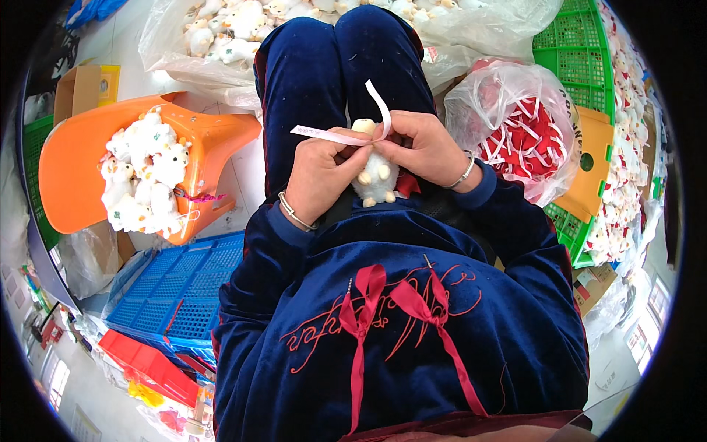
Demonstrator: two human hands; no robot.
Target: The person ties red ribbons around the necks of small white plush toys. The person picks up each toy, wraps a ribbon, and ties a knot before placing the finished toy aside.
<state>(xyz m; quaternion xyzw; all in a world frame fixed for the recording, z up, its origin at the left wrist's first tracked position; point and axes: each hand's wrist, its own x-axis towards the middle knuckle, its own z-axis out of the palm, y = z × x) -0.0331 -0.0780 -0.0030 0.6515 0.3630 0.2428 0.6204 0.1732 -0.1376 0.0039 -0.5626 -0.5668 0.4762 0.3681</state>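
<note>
A small white plush toy [377,177] with a cream-coloured head and feet rests upright against my lap, at my waist. Around its neck runs a pale ribbon [321,133] whose two loose ends stick out, one to the left and one upward. My left hand [318,171] pinches the ribbon on the toy's left side. From the other side, my right hand [428,149] grips it close to the neck, fingertips nearly meeting the left ones. A bit of red fabric [407,183] shows beside the toy, mostly hidden. The exact crossing of the ribbon is covered by my fingers.
On the left, an orange chair [70,173] holds a pile of white plush toys [143,173]. A clear bag [471,96] of red pieces with white ribbons [523,140] stands at right. Beyond my knees lies a large bag of plush toys [239,29]. Blue crates [180,287] sit lower left.
</note>
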